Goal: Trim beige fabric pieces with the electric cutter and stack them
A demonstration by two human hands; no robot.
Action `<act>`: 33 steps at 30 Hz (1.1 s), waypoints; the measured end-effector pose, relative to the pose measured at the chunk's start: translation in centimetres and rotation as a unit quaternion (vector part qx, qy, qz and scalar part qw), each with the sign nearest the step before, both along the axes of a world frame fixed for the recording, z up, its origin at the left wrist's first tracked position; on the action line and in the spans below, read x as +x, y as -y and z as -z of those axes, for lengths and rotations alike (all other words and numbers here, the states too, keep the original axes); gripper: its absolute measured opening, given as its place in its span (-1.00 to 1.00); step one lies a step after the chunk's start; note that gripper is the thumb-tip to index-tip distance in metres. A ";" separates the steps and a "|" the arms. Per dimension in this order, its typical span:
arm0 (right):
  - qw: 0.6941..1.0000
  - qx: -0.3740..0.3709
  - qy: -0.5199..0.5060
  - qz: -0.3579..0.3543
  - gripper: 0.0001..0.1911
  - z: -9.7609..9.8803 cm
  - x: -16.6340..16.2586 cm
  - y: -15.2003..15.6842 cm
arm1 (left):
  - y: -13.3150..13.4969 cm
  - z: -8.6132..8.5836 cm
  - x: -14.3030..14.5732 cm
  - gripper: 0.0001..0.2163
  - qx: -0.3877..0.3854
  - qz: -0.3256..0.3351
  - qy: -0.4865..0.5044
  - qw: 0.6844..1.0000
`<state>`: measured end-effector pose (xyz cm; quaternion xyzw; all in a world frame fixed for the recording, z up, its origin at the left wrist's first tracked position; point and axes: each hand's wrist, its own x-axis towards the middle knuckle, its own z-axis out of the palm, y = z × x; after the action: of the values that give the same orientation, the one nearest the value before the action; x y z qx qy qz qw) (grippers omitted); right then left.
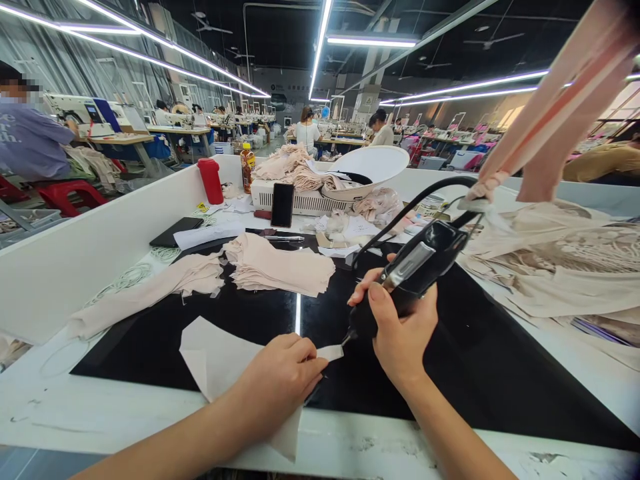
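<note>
My left hand [284, 379] is closed, pinching a pale pink fabric piece [220, 353] against the black board [400, 393]. A narrow end of this fabric sticks out to the right of the fingertips. My right hand [403, 327] wraps round a black corded handheld tool [425, 257] with a metal lever on its side. The tool's thin tip points down and left, at or touching the fabric's narrow end. Pink fabric strips [550, 127] are tied at the tool's upper end. Just beyond my hands lies a stack of cut fabric pieces [280, 263].
A fabric bundle [155, 290] lies on the left. At the back stand a phone [283, 205], a red cup [210, 181], a bottle [247, 167] and a white box [300, 202]. Cream garments [560, 260] are heaped on the right. Co-workers sit beyond the white partition [100, 257].
</note>
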<state>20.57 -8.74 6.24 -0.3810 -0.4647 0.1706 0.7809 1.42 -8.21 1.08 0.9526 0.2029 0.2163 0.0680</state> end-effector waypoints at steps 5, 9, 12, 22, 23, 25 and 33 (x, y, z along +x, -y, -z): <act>0.999 0.002 -0.030 -0.026 -0.71 -0.2 -0.9 -0.3 | 0.1 0.3 0.0 -0.83 0.024 0.002 -0.004 1.000; 0.998 -0.003 -0.031 -0.047 -0.70 -0.1 -1.8 -0.5 | 0.1 0.4 -0.1 -0.82 0.044 0.004 -0.005 0.999; 0.998 -0.004 -0.031 -0.058 -0.71 0.1 -2.1 -0.5 | 0.1 0.3 0.0 -0.83 0.057 0.011 -0.010 0.998; 0.999 -0.001 -0.023 -0.047 -0.75 0.1 -1.7 -0.4 | 0.2 0.2 0.2 -0.86 0.066 0.009 -0.027 0.997; 0.999 0.003 -0.026 -0.042 -0.75 0.0 -1.6 -0.4 | 0.2 0.2 0.2 -0.86 0.065 0.008 -0.027 0.998; 0.999 0.007 -0.029 -0.033 -0.73 0.1 -1.2 -0.4 | 0.2 0.2 0.2 -0.86 0.062 0.007 -0.024 0.998; 0.999 0.003 -0.020 -0.036 -0.75 0.5 -0.9 -0.5 | 0.0 0.3 -0.1 -0.85 0.039 0.010 -0.015 0.999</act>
<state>19.63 -8.22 5.73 -0.3579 -0.4631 0.2048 0.7845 1.33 -8.26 0.82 0.9597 0.1860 0.2087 0.0303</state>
